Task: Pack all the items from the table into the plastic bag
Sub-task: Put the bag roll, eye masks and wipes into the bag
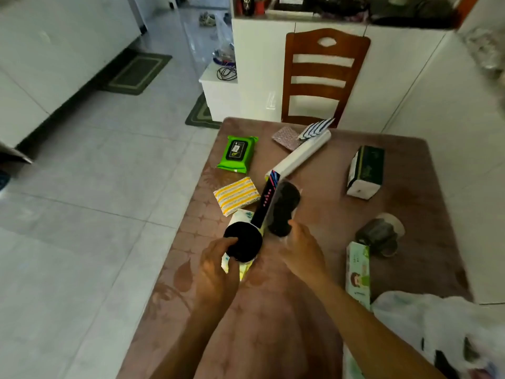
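My left hand (pixel 216 272) grips a black roll (pixel 243 242) together with a white and yellow packet (pixel 232 265) beneath it, near the table's left edge. My right hand (pixel 302 250) holds a second black roll (pixel 284 207) upright; a dark card with pink marks (pixel 266 201) leans against it. The white plastic bag (pixel 437 324) lies crumpled at the near right corner. On the brown table (pixel 341 201) lie a green wipes pack (pixel 237 154), a yellow striped sponge (pixel 236 195), a long white roll (pixel 303 154), a tissue box (pixel 364 170), a roll of dark bags (pixel 378 233) and a green carton (pixel 358 269).
A pink patterned cloth (pixel 285 136) and a blue striped cloth (pixel 315 128) lie at the far edge, in front of a wooden chair (pixel 323 75). White cabinets stand behind the chair. Tiled floor with green mats lies to the left.
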Tool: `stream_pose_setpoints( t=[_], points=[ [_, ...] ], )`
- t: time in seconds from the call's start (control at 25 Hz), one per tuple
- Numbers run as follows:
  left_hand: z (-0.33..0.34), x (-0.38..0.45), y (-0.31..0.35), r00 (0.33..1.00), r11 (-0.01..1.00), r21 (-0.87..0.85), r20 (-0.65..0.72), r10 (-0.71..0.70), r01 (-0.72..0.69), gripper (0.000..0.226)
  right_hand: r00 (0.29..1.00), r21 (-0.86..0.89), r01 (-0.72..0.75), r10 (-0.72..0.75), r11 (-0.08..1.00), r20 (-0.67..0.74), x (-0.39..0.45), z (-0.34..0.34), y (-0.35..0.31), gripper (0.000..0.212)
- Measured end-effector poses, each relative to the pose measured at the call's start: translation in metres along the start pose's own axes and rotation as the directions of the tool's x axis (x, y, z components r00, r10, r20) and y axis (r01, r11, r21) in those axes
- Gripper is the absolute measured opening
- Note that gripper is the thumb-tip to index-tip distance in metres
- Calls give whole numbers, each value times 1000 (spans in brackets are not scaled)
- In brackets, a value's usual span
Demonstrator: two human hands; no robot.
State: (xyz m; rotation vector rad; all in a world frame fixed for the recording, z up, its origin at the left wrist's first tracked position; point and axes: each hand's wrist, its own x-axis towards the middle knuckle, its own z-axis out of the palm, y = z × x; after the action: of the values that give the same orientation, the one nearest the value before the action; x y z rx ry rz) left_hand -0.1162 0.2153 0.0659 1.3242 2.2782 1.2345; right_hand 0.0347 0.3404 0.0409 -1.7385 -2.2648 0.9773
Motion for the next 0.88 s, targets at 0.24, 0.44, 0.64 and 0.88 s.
stream_pose_setpoints(
  t=[0.24,0.44,0.64,0.88],
  points=[
    [16,27,-53,925,974,126,356,133,-188,83,982,-492,178,-120,852,147,91,76,-6,86],
    [37,51,-55,902,985,171,429,-47,-30,93,977,-219,-68,21,973,-211,100,78,-6,32],
    [16,29,-35,944,993,-51,317,-88,110,79,887,657,-163,401,736,-229,-8,16,-2,13],
    [8,-26,9,920,957,-213,378,-104,196,68,765,953,-140,640,267,-67,-169,-57,40,17]
  ],
)
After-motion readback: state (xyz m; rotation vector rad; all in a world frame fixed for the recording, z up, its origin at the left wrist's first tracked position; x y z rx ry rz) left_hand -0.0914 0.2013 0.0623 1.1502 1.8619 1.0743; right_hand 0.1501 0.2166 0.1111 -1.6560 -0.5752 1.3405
